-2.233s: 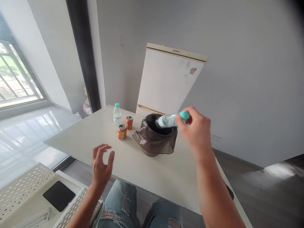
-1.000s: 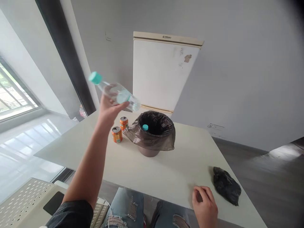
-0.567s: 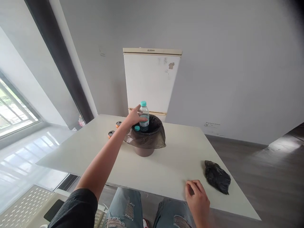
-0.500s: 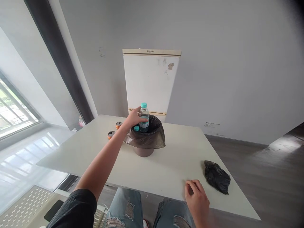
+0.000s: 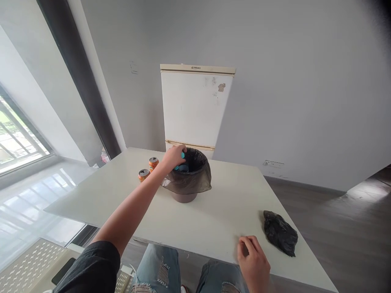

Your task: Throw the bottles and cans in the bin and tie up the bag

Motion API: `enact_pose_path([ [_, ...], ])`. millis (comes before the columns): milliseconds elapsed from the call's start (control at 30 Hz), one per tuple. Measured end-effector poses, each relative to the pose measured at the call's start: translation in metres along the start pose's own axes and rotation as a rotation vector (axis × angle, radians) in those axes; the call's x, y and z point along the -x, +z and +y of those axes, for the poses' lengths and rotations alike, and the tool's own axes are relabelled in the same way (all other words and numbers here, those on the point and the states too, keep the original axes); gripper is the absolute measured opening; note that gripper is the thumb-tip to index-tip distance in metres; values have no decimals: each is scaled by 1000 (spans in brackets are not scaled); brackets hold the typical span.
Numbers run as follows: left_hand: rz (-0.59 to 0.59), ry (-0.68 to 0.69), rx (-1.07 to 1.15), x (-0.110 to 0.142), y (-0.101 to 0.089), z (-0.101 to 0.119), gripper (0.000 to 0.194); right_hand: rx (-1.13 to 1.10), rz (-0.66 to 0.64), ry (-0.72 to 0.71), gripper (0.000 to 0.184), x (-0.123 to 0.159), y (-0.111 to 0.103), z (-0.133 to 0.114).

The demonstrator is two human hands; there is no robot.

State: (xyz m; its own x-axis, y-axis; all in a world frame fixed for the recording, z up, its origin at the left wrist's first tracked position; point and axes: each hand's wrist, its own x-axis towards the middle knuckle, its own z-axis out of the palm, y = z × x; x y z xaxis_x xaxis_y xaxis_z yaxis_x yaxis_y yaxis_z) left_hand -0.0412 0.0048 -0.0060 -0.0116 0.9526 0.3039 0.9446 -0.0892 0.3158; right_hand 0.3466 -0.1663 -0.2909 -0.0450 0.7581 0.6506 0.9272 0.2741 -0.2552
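Note:
My left hand [image 5: 174,156] reaches over the rim of a bin [image 5: 184,198] on the table, its fingers closed at the blue-green cap of a clear plastic bottle [image 5: 183,167]. The bottle is low in the bin's mouth, partly covered by the hand. Beside it a second blue-green cap [image 5: 176,167] shows at the inner left side. A dark bin bag [image 5: 195,183] lines the bin and hangs over its rim. My right hand [image 5: 253,260] rests at the table's front edge, fingers loosely curled with nothing seen in them.
Two orange cans [image 5: 153,162] stand left of the bin. A crumpled black plastic bag [image 5: 280,233] lies at the right of the white table [image 5: 226,219]. Behind the table is a white fridge [image 5: 192,108]. A phone [image 5: 63,271] lies on a perforated surface at lower left.
My left hand has lowered the bottle deeper into the bin and now sits up at its cap. The right hand stays at the table edge. The view has shifted slightly.

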Motion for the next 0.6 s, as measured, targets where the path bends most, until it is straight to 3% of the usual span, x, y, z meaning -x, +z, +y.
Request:
enact_pose_path([
  [167,-105,34,-160,-6,1,7,19,9,-5,11,33,2,0,3],
  [233,-56,48,-94,-1,-5,7,16,13,-11,1,34,3,0,5],
  [300,125,49,31,14,-16,-1,18,18,-20,-15,34,4,0,6],
  [367,384,-13,142,37,-25,-21,22,28,-27,-22,34,4,-1,5],
  [433,569,-173,148,64,-27,-51,28,41,-22,-15,35,2,-2,3],
  [467,602,-284,114,76,-25,-68,32,47,-17,-15,35,1,-3,2],
  [533,514,-523,25,94,-11,-102,51,59,-11,-10,34,0,-3,0],
  [600,271,-663,-36,103,9,-130,83,73,-4,-3,33,0,-2,1],
])
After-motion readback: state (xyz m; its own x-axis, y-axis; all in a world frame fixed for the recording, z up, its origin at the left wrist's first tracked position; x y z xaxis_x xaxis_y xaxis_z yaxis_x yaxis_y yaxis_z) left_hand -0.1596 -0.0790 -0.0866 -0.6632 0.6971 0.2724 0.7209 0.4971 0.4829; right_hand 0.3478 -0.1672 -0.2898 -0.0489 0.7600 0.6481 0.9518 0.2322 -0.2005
